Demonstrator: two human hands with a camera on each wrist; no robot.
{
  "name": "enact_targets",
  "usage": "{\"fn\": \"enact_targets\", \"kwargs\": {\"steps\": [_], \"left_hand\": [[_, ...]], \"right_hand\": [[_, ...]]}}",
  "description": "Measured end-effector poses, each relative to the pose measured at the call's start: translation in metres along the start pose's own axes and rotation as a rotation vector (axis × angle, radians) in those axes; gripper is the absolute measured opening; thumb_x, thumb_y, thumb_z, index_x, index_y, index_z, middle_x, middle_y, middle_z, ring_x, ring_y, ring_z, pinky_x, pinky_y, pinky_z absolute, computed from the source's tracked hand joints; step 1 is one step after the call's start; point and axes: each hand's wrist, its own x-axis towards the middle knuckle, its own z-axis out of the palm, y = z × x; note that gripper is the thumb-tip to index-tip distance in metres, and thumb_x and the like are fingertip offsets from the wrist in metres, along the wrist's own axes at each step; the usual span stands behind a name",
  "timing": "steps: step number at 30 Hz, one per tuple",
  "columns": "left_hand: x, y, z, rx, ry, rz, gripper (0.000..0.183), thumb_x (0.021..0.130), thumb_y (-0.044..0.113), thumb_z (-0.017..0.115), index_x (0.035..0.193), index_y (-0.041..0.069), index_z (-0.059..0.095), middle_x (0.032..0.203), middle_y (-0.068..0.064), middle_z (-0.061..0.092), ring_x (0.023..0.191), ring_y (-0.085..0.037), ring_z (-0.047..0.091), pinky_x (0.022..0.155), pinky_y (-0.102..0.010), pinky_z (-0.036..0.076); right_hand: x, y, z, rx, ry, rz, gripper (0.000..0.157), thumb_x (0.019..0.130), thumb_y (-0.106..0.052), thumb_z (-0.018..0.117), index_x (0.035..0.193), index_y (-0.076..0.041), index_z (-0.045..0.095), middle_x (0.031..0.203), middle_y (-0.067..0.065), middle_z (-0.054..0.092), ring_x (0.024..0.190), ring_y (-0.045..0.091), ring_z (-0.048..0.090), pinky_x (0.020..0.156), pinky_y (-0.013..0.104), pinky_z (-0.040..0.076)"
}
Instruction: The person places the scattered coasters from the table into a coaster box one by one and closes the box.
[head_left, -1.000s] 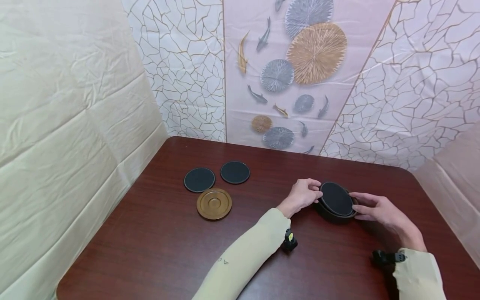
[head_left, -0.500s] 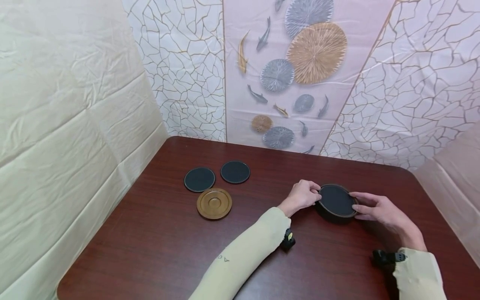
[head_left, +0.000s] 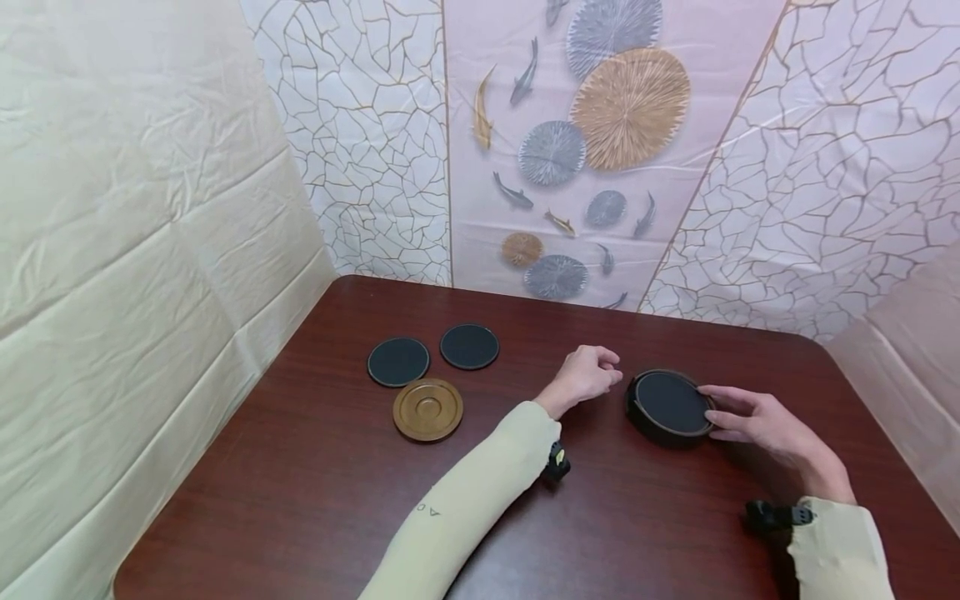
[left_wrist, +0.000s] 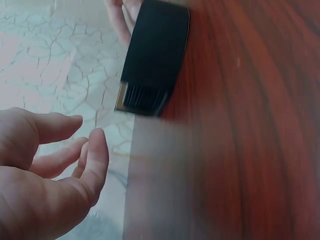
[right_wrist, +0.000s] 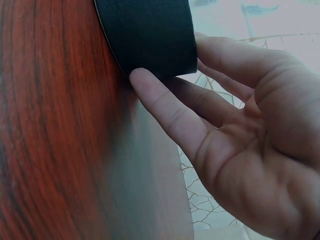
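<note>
A round black coaster holder [head_left: 670, 407] stands on the right half of the table, with a black coaster lying flat inside its rim. In the left wrist view, a notch in the wall of the coaster holder [left_wrist: 156, 50] shows stacked edges inside. My right hand [head_left: 772, 429] holds the holder's right side; in the right wrist view its fingertips [right_wrist: 142, 77] touch the outer wall. Just left of the holder, apart from it, my left hand [head_left: 583, 379] hovers with loosely bent fingers and nothing between them.
Two black coasters [head_left: 398, 362] [head_left: 469, 347] lie flat on the left half of the dark wood table [head_left: 600, 533]. In front of them is a round brown wooden lid or dish [head_left: 428, 410] with a ringed centre. A patterned cloth [head_left: 517, 125] hangs behind the table's back edge.
The tilted coaster has settled flat into the holder. My left hand has let go of it and moved off to the left. The right hand has stayed at the holder.
</note>
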Motion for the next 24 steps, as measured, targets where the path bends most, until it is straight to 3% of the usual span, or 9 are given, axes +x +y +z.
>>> {"fn": "enact_targets", "kwargs": {"steps": [5,11,18,24], "left_hand": [[0.005,-0.011,-0.018,0.065,0.02,0.011,0.031,0.091,0.019,0.07,0.121,0.011,0.068,0.097,0.0,0.067,0.073,-0.007,0.065,0.073,-0.023,0.051],[0.006,-0.022,-0.039,0.152,0.036,0.001,0.031,0.091,0.024,0.07,0.121,0.014,0.066,0.099,0.001,0.066,0.089,-0.012,0.061,0.077,-0.026,0.049],[0.009,-0.032,-0.072,0.195,0.014,-0.015,0.033,0.094,0.024,0.067,0.125,0.014,0.062,0.109,-0.003,0.065,0.1,-0.018,0.06,0.083,-0.032,0.05],[0.011,-0.049,-0.1,0.263,0.03,-0.025,0.035,0.094,0.024,0.065,0.127,0.012,0.06,0.112,-0.006,0.063,0.101,-0.02,0.06,0.085,-0.034,0.051]], "right_hand": [[-0.001,0.001,-0.002,0.007,0.0,0.002,0.071,0.094,-0.018,0.067,0.148,0.009,0.031,0.137,0.018,0.05,0.098,0.011,0.07,0.083,0.038,0.058],[-0.001,0.003,-0.003,0.015,-0.008,-0.007,0.069,0.094,-0.017,0.067,0.148,0.009,0.031,0.13,0.003,0.056,0.099,0.011,0.07,0.083,0.037,0.058],[-0.002,0.0,-0.003,0.006,-0.004,0.005,0.07,0.094,-0.018,0.067,0.148,0.008,0.031,0.14,0.025,0.047,0.099,0.011,0.07,0.084,0.038,0.058],[-0.002,0.0,-0.002,0.004,-0.008,-0.013,0.069,0.094,-0.016,0.067,0.147,0.009,0.032,0.129,0.003,0.057,0.099,0.013,0.071,0.083,0.038,0.058]]}}
